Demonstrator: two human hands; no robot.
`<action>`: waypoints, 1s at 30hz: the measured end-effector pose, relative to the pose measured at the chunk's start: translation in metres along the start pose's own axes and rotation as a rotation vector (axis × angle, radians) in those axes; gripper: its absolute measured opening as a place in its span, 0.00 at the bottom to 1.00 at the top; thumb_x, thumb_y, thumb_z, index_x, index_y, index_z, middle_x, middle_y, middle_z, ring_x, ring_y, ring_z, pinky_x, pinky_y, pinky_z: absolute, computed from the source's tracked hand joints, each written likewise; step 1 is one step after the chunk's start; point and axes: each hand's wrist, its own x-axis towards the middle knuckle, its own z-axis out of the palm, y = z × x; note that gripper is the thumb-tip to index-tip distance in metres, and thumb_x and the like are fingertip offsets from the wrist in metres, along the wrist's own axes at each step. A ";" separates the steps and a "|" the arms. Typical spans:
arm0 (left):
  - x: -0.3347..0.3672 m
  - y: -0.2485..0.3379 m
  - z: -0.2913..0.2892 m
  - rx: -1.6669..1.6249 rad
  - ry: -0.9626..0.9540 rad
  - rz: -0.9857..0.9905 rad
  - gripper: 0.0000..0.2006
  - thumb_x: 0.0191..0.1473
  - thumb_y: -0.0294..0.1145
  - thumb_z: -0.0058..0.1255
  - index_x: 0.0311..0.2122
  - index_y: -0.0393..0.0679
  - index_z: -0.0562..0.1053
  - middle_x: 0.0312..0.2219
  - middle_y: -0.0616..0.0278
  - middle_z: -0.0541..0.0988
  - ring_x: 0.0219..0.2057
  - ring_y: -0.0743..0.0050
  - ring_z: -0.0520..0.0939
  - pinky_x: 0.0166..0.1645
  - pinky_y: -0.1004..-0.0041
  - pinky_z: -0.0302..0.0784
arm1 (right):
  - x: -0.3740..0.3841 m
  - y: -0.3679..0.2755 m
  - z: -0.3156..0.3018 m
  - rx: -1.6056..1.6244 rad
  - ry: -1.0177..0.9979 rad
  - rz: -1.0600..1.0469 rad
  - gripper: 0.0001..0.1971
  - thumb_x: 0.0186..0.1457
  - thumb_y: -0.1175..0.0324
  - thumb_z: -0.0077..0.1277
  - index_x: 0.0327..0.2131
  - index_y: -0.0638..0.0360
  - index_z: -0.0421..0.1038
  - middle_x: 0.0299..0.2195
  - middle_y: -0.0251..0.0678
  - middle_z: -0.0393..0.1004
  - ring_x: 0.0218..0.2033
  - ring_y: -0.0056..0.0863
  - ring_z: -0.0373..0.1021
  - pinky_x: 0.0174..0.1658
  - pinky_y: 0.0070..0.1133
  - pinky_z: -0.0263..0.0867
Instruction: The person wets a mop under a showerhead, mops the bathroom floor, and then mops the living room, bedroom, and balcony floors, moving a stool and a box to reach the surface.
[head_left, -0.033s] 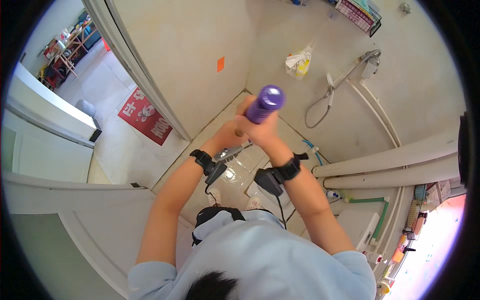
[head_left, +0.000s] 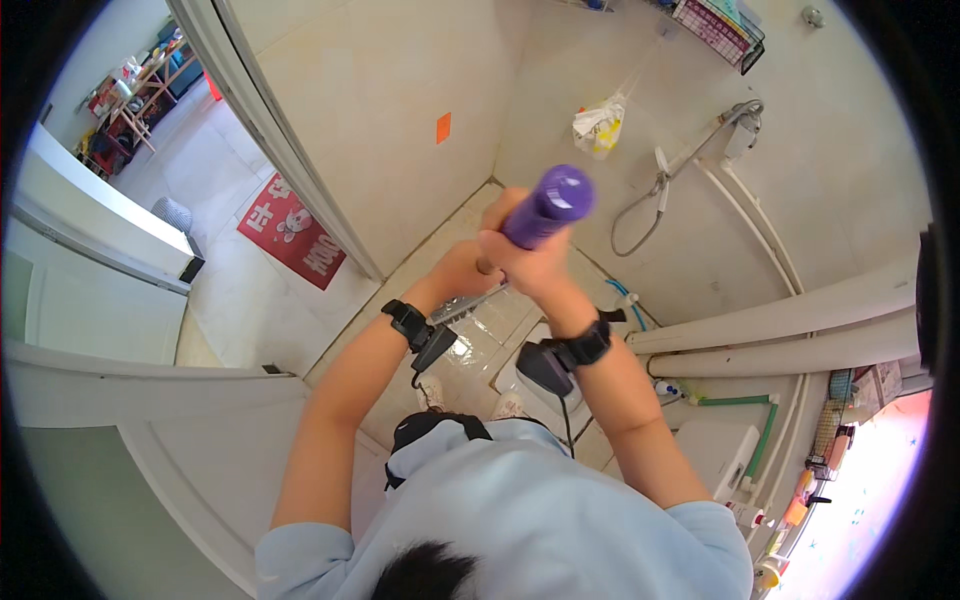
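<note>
My right hand (head_left: 535,262) is closed around the purple grip (head_left: 550,205) of a long-handled floor tool, just below its rounded top. Beside it and lower, my left hand (head_left: 462,270) is closed around the same pole. The tool leans, its purple end toward the upper right. Down by the floor a grey, flat, ribbed head (head_left: 462,308) shows partly behind my left wrist; whether it is a mop or a brush I cannot tell. Black straps with small boxes sit on both wrists.
Wet-looking floor tiles (head_left: 480,335) lie below. At left are an open door (head_left: 150,440) and a red mat (head_left: 290,232) outside. A shower hose (head_left: 640,225) hangs on the right wall, above thick white pipes (head_left: 780,315). A white cistern (head_left: 715,455) stands at lower right.
The purple grip and my right hand have shifted a little to the right, tilting the pole further. My left hand has barely moved.
</note>
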 end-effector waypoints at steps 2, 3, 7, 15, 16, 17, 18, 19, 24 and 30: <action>0.009 0.049 -0.018 -0.064 0.070 0.101 0.07 0.39 0.32 0.51 0.26 0.42 0.70 0.18 0.52 0.73 0.23 0.50 0.74 0.28 0.62 0.67 | 0.004 -0.020 -0.006 -0.003 -0.015 -0.028 0.06 0.39 0.81 0.50 0.19 0.61 0.63 0.17 0.31 0.65 0.14 0.19 0.61 0.20 0.16 0.57; 0.010 0.061 -0.026 -0.126 0.144 0.201 0.07 0.39 0.32 0.51 0.26 0.43 0.71 0.18 0.52 0.74 0.24 0.49 0.74 0.29 0.62 0.68 | 0.008 -0.029 -0.006 0.057 -0.020 -0.025 0.06 0.38 0.81 0.50 0.19 0.61 0.63 0.17 0.31 0.66 0.15 0.19 0.61 0.20 0.17 0.58; -0.006 0.008 -0.007 -0.012 -0.029 -0.092 0.08 0.43 0.34 0.48 0.26 0.41 0.72 0.23 0.49 0.76 0.30 0.48 0.76 0.33 0.64 0.70 | 0.004 0.013 -0.007 0.048 -0.035 0.108 0.07 0.37 0.80 0.51 0.18 0.60 0.63 0.17 0.32 0.66 0.17 0.20 0.61 0.22 0.18 0.58; -0.042 -0.054 0.020 -0.277 0.096 -0.148 0.10 0.48 0.33 0.45 0.29 0.35 0.72 0.24 0.45 0.76 0.30 0.52 0.78 0.34 0.65 0.71 | -0.017 0.068 0.018 0.050 -0.130 0.227 0.08 0.35 0.79 0.51 0.17 0.60 0.61 0.14 0.31 0.63 0.15 0.20 0.61 0.20 0.19 0.56; -0.041 -0.048 0.011 -0.262 0.112 -0.034 0.09 0.47 0.31 0.46 0.30 0.36 0.72 0.26 0.45 0.76 0.31 0.54 0.78 0.35 0.65 0.71 | -0.017 0.066 0.023 0.033 -0.125 0.265 0.07 0.34 0.79 0.52 0.17 0.61 0.63 0.15 0.30 0.63 0.16 0.21 0.61 0.21 0.19 0.57; -0.042 -0.042 0.002 -0.246 0.128 0.080 0.08 0.47 0.29 0.47 0.31 0.36 0.72 0.27 0.46 0.77 0.33 0.55 0.79 0.36 0.66 0.71 | -0.017 0.064 0.030 0.028 -0.124 0.266 0.07 0.34 0.79 0.52 0.17 0.61 0.63 0.15 0.30 0.63 0.16 0.21 0.61 0.21 0.19 0.57; -0.043 -0.023 -0.016 -0.173 0.096 0.096 0.10 0.44 0.25 0.50 0.35 0.39 0.72 0.30 0.49 0.77 0.35 0.58 0.78 0.38 0.67 0.71 | -0.017 0.061 0.039 -0.047 -0.135 0.195 0.07 0.34 0.79 0.52 0.18 0.60 0.64 0.15 0.30 0.63 0.16 0.21 0.62 0.21 0.20 0.57; -0.042 -0.010 -0.032 -0.167 0.106 0.098 0.10 0.44 0.25 0.50 0.35 0.39 0.72 0.30 0.49 0.77 0.35 0.58 0.78 0.38 0.67 0.71 | -0.011 0.054 0.051 -0.116 -0.161 0.115 0.07 0.33 0.79 0.53 0.18 0.60 0.65 0.15 0.30 0.63 0.17 0.22 0.62 0.21 0.20 0.58; -0.071 0.029 -0.090 -0.182 0.103 -0.002 0.12 0.40 0.28 0.49 0.34 0.40 0.71 0.26 0.48 0.75 0.35 0.52 0.77 0.37 0.64 0.71 | 0.029 -0.015 0.099 -0.169 -0.292 -0.019 0.06 0.32 0.80 0.53 0.18 0.60 0.66 0.16 0.31 0.67 0.17 0.21 0.63 0.22 0.18 0.59; -0.092 0.048 -0.161 0.028 0.111 -0.114 0.10 0.38 0.34 0.48 0.21 0.37 0.68 0.16 0.46 0.72 0.23 0.45 0.74 0.29 0.59 0.69 | 0.076 -0.069 0.152 0.055 -0.201 -0.105 0.07 0.32 0.81 0.51 0.18 0.64 0.64 0.13 0.36 0.67 0.12 0.22 0.62 0.19 0.16 0.60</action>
